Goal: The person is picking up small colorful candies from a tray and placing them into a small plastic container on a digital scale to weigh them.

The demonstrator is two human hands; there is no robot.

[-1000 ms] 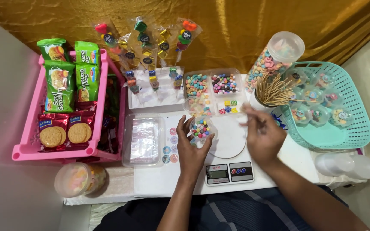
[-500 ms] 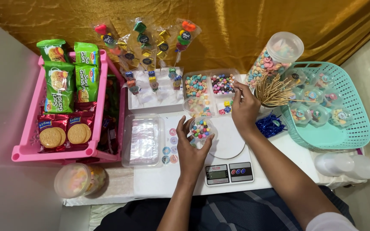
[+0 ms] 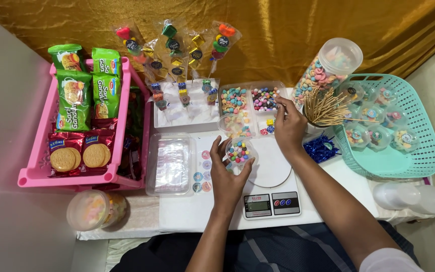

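My left hand (image 3: 229, 177) grips a small clear round cup of coloured candies (image 3: 239, 151) at the left edge of the white kitchen scale (image 3: 270, 187). My right hand (image 3: 289, 126) reaches over the clear divided tray of assorted candies (image 3: 250, 100), fingers pinched at its right compartments; whether it holds a piece I cannot tell. A cup of wooden skewers (image 3: 323, 108) stands just right of that hand.
A pink basket (image 3: 41, 171) with biscuit packs is at left, a teal basket (image 3: 404, 161) of filled cups at right. A candy jar (image 3: 328, 68) leans behind. Wrapped candy sticks (image 3: 177, 50) stand in a white block. A clear box (image 3: 171, 163), sticker sheet (image 3: 202, 171), lidded tub (image 3: 94, 209).
My right hand has moved from beside the skewers to the left and further back, over the divided candy tray. My left hand stays on the small cup.
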